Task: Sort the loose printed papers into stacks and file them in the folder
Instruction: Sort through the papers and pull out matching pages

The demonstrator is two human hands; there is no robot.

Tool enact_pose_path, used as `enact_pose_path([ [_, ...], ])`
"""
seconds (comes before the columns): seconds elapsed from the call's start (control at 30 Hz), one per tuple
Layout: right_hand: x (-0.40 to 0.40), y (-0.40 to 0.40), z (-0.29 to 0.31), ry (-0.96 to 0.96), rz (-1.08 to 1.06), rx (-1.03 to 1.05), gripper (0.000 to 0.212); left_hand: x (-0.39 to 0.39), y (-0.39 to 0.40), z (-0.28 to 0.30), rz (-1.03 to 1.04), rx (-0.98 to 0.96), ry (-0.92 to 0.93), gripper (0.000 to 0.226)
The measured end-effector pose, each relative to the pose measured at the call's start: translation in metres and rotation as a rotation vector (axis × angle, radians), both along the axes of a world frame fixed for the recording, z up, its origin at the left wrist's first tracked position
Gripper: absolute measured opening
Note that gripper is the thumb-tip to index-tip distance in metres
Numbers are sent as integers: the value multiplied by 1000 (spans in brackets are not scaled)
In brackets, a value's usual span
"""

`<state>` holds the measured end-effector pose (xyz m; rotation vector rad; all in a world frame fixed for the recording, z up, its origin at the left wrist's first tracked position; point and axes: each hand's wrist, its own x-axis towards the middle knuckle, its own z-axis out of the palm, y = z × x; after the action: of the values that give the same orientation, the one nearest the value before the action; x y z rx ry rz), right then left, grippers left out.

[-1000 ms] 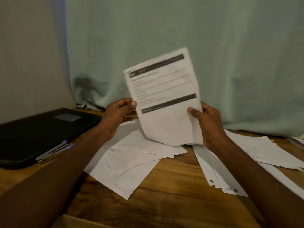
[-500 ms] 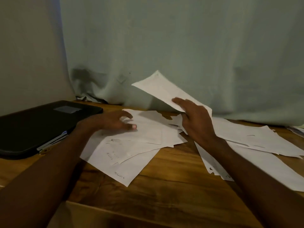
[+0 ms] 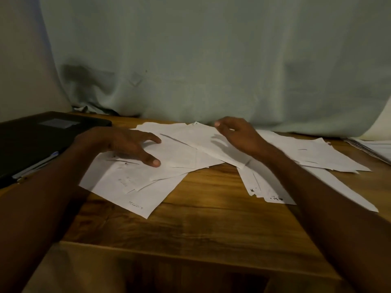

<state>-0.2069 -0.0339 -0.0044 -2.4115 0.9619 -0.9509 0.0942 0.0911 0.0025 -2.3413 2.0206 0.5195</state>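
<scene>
Nearest the person, the wooden table (image 3: 211,225) shows a bare band of plank between the two forearms, running out to its near edge. Left hand (image 3: 127,144): fingers spread and fairly straight, palm down, resting flat on the left pile of papers (image 3: 135,187); thumb tip on a sheet, nothing gripped. This pile is fanned untidily, its lowest corner pointing toward the person, past the thumb. Right hand (image 3: 239,136): loosely open, fingers slightly bent, raised a little above a sheet (image 3: 203,142) that overlaps the left pile; whether the fingertips touch the paper I cannot tell. Under and to the right of that wrist, a second spread of papers (image 3: 317,157) reaches toward the table's right side, and a further stack (image 3: 378,149) sits at the far right edge. Left of the left hand lies the black folder (image 3: 42,136), closed and flat, with a pen (image 3: 40,161) against its near edge. Behind both hands hangs a pale green curtain (image 3: 211,60), its hem meeting the table's back edge.
</scene>
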Motion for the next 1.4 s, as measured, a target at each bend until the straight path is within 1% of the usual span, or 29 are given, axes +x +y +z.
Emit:
enact_pose_path([
  [0.1,-10,-8,1,-40,-76,-20,34,0,0,-1,-13,-77,-38,114],
  [0.17,-10,-10,-5,-33,-80,-62,29,-3,1,0,7,-177,21,107],
  [0.2,-9,-11,-8,-28,-64,-96,26,-5,2,1,19,-251,48,103],
  [0.27,-4,-8,-11,-8,3,-176,22,-3,4,3,26,-398,87,107],
  [0.3,-1,-6,-11,-2,48,-195,23,-2,6,5,28,-455,118,105],
  [0.33,3,-1,-10,15,96,-186,31,-2,9,8,26,-508,161,95],
  [0.37,6,4,-8,56,151,-152,46,-3,11,11,34,-556,219,79],
  [0.43,15,14,-8,206,233,-84,76,-4,14,17,71,-630,368,47],
  [0.47,19,19,-9,251,251,-80,83,-5,15,20,85,-646,441,38],
  [0.5,23,21,-11,229,265,-89,81,-6,16,22,102,-652,505,35],
  [0.53,26,23,-13,132,278,-87,69,-8,17,23,124,-648,559,37],
  [0.6,30,28,-11,-201,253,12,33,-14,20,26,177,-629,690,56],
  [0.63,30,29,-7,-364,210,100,20,-16,21,28,206,-626,799,68],
  [0.67,29,30,-1,-489,152,205,16,-15,21,30,229,-635,928,79],
  [0.7,27,29,4,-570,103,308,19,-15,20,31,236,-648,1051,85],
  [0.73,25,26,8,-619,70,395,23,-14,20,33,232,-661,1136,87],
  [0.77,22,23,9,-644,50,456,26,-14,20,34,227,-671,1175,85],
  [0.83,20,20,9,-655,17,510,28,-14,19,32,201,-689,1164,77],
  [0.93,21,23,8,-641,-14,533,38,-18,17,27,160,-715,1135,57],
  [1.07,22,25,9,-626,-4,530,41,-17,13,23,167,-728,1132,46],
  [1.17,22,24,8,-594,23,490,40,-14,11,21,171,-744,1075,38],
  [1.23,20,27,6,-515,116,371,40,-11,10,20,210,-785,1047,34],
  [1.27,19,28,4,-411,181,257,38,-8,10,21,247,-814,1060,39],
  [1.33,20,27,-6,-45,239,-42,35,-4,10,23,335,-902,1131,61],
  [1.37,24,27,-12,157,259,-157,44,-2,11,25,354,-957,1152,68],
  [1.4,27,27,-17,311,293,-194,55,0,11,26,358,-1010,1145,70],
])
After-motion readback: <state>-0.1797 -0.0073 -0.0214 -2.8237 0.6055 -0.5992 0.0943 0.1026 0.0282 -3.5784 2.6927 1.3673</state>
